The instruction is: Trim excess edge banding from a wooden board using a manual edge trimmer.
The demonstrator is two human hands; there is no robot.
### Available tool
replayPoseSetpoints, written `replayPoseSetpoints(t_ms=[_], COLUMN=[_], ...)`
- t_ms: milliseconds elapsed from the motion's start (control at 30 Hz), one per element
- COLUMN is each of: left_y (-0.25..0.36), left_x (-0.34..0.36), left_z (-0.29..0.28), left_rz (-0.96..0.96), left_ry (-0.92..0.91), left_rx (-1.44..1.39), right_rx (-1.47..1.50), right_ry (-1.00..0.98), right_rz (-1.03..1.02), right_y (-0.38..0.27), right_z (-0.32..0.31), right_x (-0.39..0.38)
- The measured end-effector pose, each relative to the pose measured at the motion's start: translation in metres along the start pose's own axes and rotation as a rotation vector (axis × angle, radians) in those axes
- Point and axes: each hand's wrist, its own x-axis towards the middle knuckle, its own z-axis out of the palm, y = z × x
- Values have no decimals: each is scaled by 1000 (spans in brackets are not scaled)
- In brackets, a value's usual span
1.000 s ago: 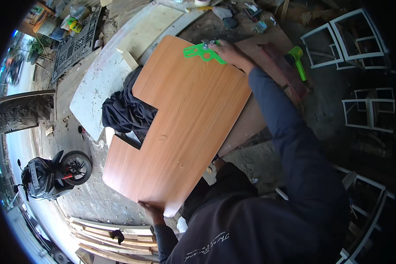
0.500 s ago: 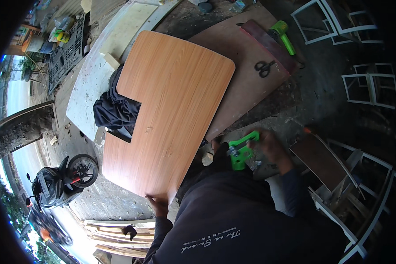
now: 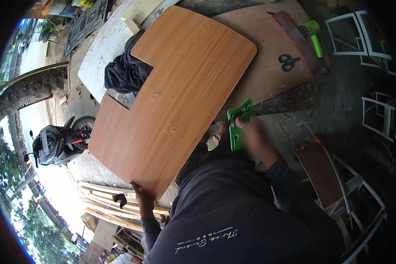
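A large wood-grain board with rounded corners and a notch cut in its left side lies on the worktable in front of me. My left hand grips its near edge by the lower corner, some fingers hidden at the underside. In my right hand, smeared by motion, is a green edge trimmer with metal parts at its middle. It is just off the board's right edge, apart from it. Dark cloth is bunched at the notch, partly covered by the board.
Black scissors, a dark red strip and a lime-green tool lie on a brown sheet at right. White frames stand at far right. Wooden strips lie lower left, near a parked motorbike.
My right hand has brought the trimmer up and left, closer to the board's edge, and turned it. My left hand keeps its hold. The whole view has shifted; a passing motorbike is gone.
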Motion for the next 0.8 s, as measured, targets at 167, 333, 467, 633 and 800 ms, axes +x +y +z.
replayPoseSetpoints(t_ms=[167,333,467,633,800], left_y=[14,24,25,21,35], left_x=[-34,-43,-34,-11,-26], left_z=[0,12,5,-15,1], left_rz=[-65,-86,-107,-130,-193], left_ry=[-55,-234,-311,-270,-426], left_rx=[-83,-95,-99,-34,9], right_rx=[42,24,-94,-89,-10], right_ry=[140,346,454,585,554], right_rz=[-270,-645,-785,-900,-919], right_y=[24,36,44,48,60], right_z=[-3,-4,-19,-14,-15], right_x=[40,83,110,125,126])
